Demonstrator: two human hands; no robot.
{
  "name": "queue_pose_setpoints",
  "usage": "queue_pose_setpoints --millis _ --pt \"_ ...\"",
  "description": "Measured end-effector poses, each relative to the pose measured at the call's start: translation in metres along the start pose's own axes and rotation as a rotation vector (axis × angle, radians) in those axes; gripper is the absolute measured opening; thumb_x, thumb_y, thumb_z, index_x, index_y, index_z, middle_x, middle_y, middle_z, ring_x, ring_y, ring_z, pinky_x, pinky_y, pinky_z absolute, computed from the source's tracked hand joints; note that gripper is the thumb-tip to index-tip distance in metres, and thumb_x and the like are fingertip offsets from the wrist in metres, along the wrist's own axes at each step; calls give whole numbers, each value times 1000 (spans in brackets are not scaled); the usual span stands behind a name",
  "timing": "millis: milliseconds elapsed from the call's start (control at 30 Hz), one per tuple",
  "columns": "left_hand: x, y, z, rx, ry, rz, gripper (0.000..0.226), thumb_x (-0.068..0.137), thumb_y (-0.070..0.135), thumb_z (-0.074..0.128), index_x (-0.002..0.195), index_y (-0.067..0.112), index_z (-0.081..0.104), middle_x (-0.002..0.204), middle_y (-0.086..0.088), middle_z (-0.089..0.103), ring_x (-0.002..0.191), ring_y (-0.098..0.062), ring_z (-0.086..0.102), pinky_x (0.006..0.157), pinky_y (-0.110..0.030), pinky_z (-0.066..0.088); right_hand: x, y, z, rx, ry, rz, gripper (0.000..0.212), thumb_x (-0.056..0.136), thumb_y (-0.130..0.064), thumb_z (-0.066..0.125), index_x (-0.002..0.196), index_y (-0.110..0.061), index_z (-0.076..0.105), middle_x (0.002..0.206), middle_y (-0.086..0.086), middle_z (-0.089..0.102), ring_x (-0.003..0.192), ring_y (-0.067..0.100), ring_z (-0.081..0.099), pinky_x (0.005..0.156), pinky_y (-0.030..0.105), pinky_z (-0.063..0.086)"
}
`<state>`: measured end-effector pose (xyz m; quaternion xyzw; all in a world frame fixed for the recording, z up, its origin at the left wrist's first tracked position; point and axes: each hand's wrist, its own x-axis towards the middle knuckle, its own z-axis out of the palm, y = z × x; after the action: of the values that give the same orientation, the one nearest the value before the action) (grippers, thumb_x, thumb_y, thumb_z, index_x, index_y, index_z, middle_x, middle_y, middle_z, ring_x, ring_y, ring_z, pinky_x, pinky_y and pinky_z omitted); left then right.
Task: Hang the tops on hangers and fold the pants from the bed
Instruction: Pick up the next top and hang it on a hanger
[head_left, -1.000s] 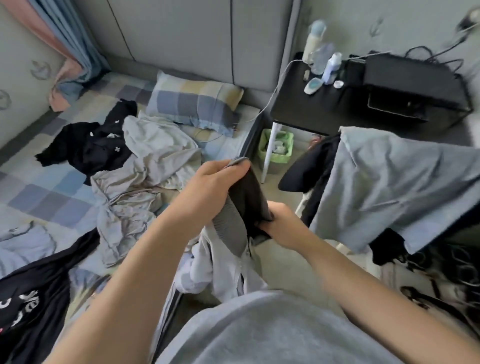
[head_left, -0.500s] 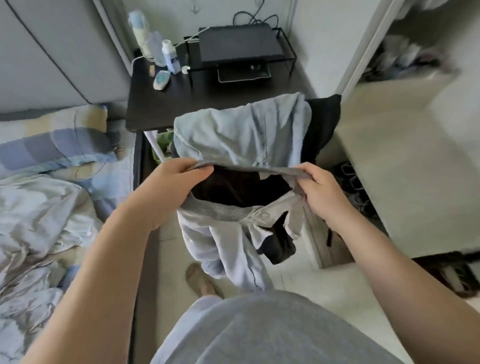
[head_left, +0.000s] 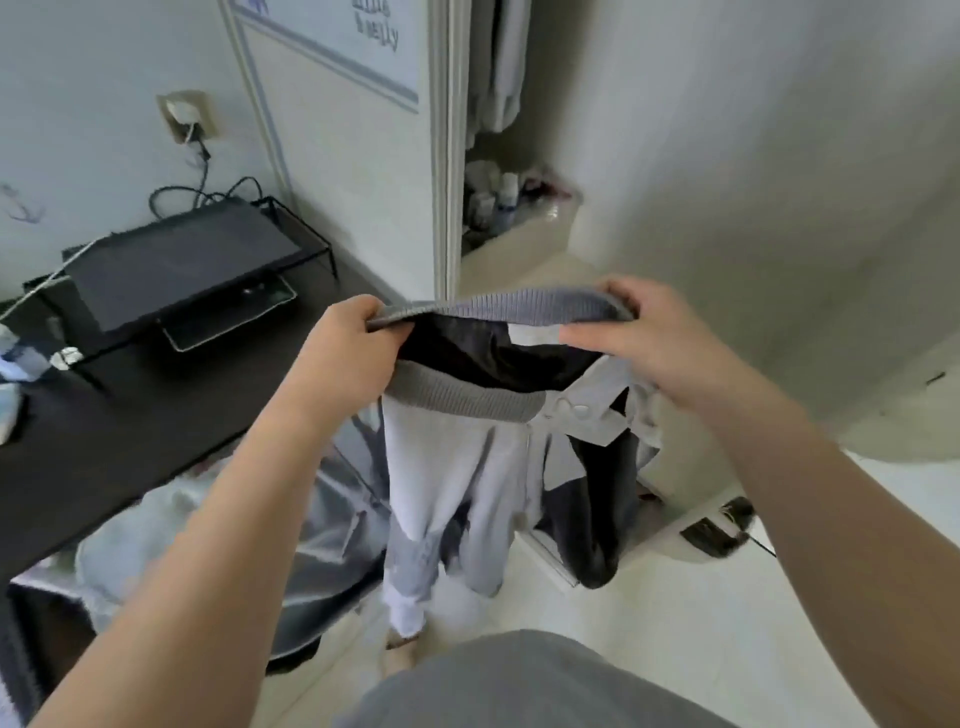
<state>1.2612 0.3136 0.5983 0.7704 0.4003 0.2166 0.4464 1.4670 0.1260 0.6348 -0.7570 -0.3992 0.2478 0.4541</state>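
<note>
Over on the left, a black tabletop (head_left: 130, 426) carries a flat black printer (head_left: 176, 270), with cables running up to a wall socket (head_left: 184, 117). Below the tabletop's near edge, a pale blue cloth (head_left: 156, 525) lies bunched and blurred.

The left hand (head_left: 358, 348) is curled tight round one end of a jacket (head_left: 452, 467), held in the air in front of the person, above the floor (head_left: 675, 623). The jacket is pale grey outside and black inside. A ribbed band (head_left: 498, 306) of darker grey is pulled out nearly level between the two hands, and a second ribbed strip sags just under it, so the opening gapes and shows the dark lining. The rest hangs down in loose folds, one pale sleeve trailing lowest and a dark flap dangling on the right.

The right hand (head_left: 654, 343) pinches the other end of the band, fingers folded over its top edge. The hands are well apart. Low on the right, a small dark thing (head_left: 719, 527) sits on the floor, too blurred to name.
</note>
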Motion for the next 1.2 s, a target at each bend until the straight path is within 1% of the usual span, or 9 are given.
queue_pose_setpoints --millis 200,333,500,600,733,800,900,1033,1200 --pt "94 66 -10 -120 -157 208 41 100 29 51 60 22 41 50 12 36 50 -9 33 57 -30 26 33 -53 -50 -260 169 -41 41 84 -3 69 61 -35 61 54 -14 43 49 5 39 49 19 32" --pt "132 120 -9 -230 -237 327 39 103 31 49 89 -4 60 70 -2 55 63 -10 49 64 -30 37 52 -86 -89 -298 296 -44 31 85 1 64 67 -24 62 51 -17 50 48 -3 50 49 9 37" --pt "166 207 -1 -361 -414 392 37 103 41 51 105 11 73 108 -13 74 103 -29 70 101 -46 50 80 -121 -133 -266 445 -2 11 68 -1 53 67 -11 50 56 -5 43 62 16 42 63 31 33" --pt "188 255 2 -392 -443 450 38 102 42 53 105 11 76 104 -10 76 102 -28 71 102 -49 51 97 -140 -164 -109 549 2 38 55 -8 39 87 5 55 71 6 42 69 20 39 64 32 27" --pt "217 313 3 -400 -428 546 41 103 41 53 109 6 74 101 -6 78 100 -22 72 99 -40 53 120 -178 -211 -5 596 -148 29 62 -8 43 87 -6 59 71 6 45 68 19 41 59 32 29" --pt "228 347 1 -417 -421 582 39 102 40 54 107 8 76 100 -5 78 100 -23 73 96 -38 55 129 -198 -239 -14 495 -243 26 75 -17 62 95 -1 65 83 6 63 76 19 60 65 29 46" --pt "242 399 1 -434 -411 644 37 102 40 56 108 9 75 102 -8 77 101 -26 73 98 -43 55 139 -227 -268 -249 270 -206 28 85 -31 77 112 -27 73 108 -10 76 100 7 72 82 19 56" --pt "246 459 10 -342 -409 766 42 100 39 59 109 0 72 104 -15 76 102 -33 71 97 -50 55 171 -242 -286 -453 368 -196 7 83 -22 77 83 -18 71 80 -8 74 72 6 70 63 19 51" --pt "254 501 12 -90 -329 923 32 96 31 67 91 1 74 87 -11 75 83 -29 71 82 -36 58 190 -245 -313 -371 605 -285 22 94 -16 62 73 -11 58 70 0 57 66 14 55 55 22 37"
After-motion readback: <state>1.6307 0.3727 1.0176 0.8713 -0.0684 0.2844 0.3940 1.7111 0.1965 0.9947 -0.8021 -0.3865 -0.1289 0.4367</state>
